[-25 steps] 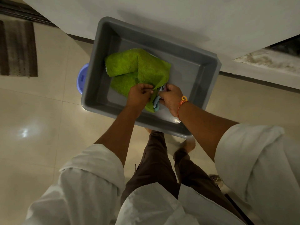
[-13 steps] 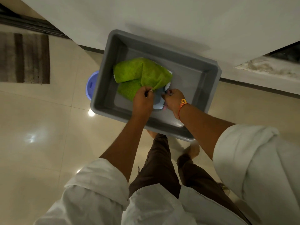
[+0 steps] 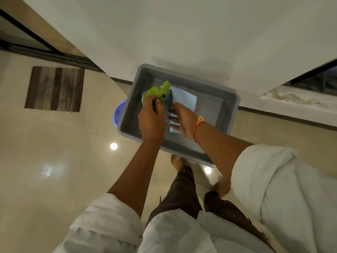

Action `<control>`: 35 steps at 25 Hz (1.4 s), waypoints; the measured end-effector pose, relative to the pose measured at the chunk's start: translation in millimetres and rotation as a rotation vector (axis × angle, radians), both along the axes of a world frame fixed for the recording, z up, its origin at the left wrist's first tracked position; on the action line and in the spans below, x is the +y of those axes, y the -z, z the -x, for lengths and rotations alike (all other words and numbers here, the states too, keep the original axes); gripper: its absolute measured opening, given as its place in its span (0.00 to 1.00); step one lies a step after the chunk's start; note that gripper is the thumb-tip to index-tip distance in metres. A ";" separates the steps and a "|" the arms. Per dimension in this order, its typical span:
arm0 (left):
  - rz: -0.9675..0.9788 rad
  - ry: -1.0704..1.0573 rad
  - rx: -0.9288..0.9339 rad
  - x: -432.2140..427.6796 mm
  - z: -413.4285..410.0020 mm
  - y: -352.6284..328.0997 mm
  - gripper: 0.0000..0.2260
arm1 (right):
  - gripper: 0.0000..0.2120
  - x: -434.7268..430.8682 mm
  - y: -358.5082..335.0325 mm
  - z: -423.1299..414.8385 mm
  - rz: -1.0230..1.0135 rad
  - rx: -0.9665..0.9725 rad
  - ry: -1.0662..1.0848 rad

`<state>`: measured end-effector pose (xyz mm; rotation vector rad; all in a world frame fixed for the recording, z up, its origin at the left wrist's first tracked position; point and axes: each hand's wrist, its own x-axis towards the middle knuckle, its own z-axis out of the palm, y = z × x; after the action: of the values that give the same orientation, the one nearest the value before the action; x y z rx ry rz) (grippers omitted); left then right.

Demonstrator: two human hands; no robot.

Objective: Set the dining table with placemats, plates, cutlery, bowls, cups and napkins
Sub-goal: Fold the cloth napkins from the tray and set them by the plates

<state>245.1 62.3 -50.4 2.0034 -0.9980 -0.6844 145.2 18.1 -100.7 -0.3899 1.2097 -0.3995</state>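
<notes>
A grey plastic tub (image 3: 215, 106) stands on a stool against the wall. My left hand (image 3: 151, 119) is closed on a bunched green cloth (image 3: 160, 92), raised at the tub's left side. Under it a pale blue napkin (image 3: 184, 97) with a zigzag edge lies flat in the tub, with a pink edge showing beneath it. My right hand (image 3: 182, 119), with an orange thread on the wrist, rests with its fingers spread on the blue napkin's near part.
A blue plastic stool (image 3: 118, 114) shows under the tub's left edge. A white wall (image 3: 182, 33) rises right behind the tub. A brown striped mat (image 3: 54, 88) lies on the glossy tiled floor at the left. My bare feet stand just before the tub.
My left hand has gathered the green cloth and lifted it off to the left, which uncovers the blue napkin. My right hand has opened and now lies on the napkin.
</notes>
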 end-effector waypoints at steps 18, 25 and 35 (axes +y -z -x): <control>0.135 0.534 0.003 21.6 168.6 -115.6 0.17 | 0.20 65.2 -159.3 279.0 0.158 -0.428 0.313; -0.323 1.249 0.552 16.9 354.2 -151.0 0.18 | 0.19 149.4 -210.2 459.7 0.236 -0.275 0.439; -0.550 1.161 0.856 45.3 610.7 -187.0 0.15 | 0.45 301.1 -207.7 631.2 0.340 -0.300 1.119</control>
<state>-365.6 107.6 136.6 1.0433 -1.4155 -2.3719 -486.0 319.2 107.0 0.1084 0.9654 -1.5800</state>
